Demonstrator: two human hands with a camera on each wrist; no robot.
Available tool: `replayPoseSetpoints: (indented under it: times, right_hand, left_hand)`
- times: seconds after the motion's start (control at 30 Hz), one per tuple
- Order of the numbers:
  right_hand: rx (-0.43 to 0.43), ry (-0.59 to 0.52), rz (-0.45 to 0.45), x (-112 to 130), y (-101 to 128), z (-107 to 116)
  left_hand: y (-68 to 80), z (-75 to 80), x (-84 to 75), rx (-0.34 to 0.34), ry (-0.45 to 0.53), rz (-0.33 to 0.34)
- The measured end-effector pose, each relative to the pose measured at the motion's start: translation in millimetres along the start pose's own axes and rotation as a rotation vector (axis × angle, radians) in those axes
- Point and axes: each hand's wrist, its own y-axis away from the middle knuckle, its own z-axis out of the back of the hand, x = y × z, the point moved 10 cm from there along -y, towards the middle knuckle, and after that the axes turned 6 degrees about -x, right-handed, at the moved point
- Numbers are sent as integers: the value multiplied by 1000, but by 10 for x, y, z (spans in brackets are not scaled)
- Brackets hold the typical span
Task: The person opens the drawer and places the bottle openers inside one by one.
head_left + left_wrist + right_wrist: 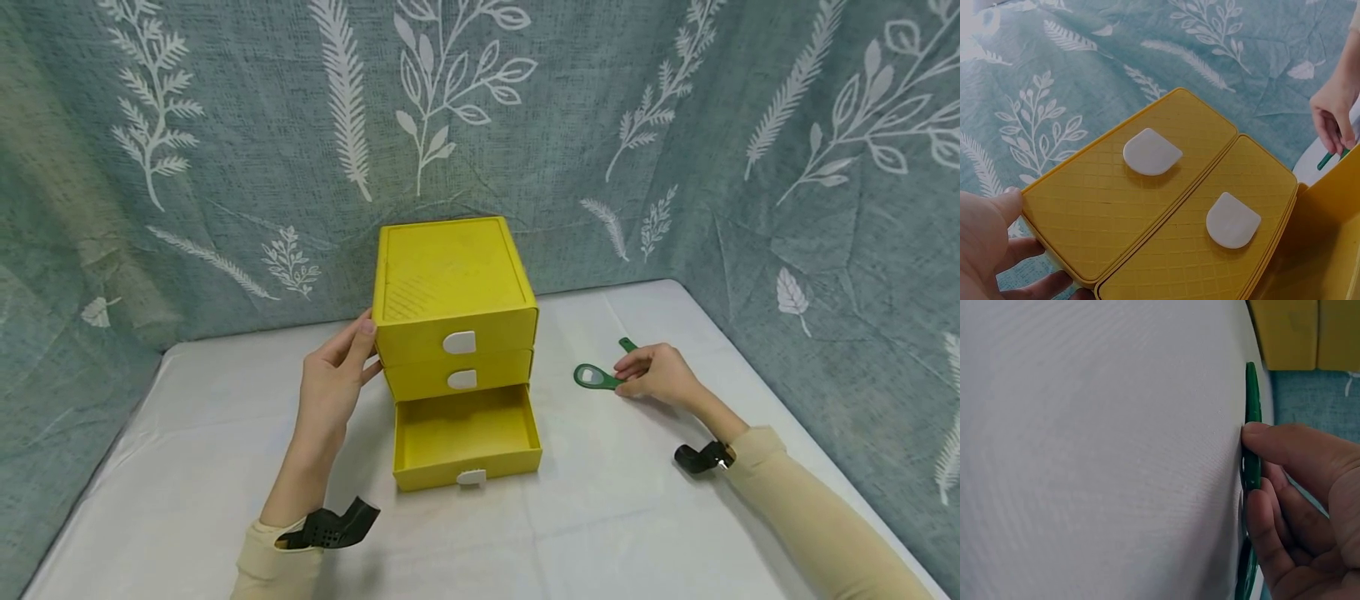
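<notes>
A yellow three-drawer cabinet (450, 275) stands mid-table. Its bottom drawer (465, 429) is pulled out and shows nothing inside; the two upper drawers (1116, 194) are closed, each with a white tab handle (1150, 152). My left hand (360, 354) rests against the cabinet's left side, its thumb at the top drawer's front corner (1013, 200). To the right of the cabinet a green bottle opener (592, 377) lies on the white cloth. My right hand (628, 377) pinches its handle between thumb and fingers (1260, 469), the opener (1252, 394) still touching the table.
The white-covered table (637, 517) is walled on three sides by a blue-grey leaf-print curtain (225, 125). Bare cloth lies in front of the open drawer and to both sides. The table's right edge (757, 375) runs close to my right forearm.
</notes>
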Motion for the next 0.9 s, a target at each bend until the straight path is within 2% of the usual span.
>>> replayPoseSetpoints:
  times: [0.33,0.57,0.9]
  right_hand:
    - [3,-27,18,21,59,-10]
    - [9,-52,73,94,76,-43]
    - [-26,-104,66,204,106,-12]
  left_hand:
    - [19,-10,25,8,3,-2]
    - [21,-9,2,0,-8,-5]
    - [-2,-23,-9,-2,-3,4]
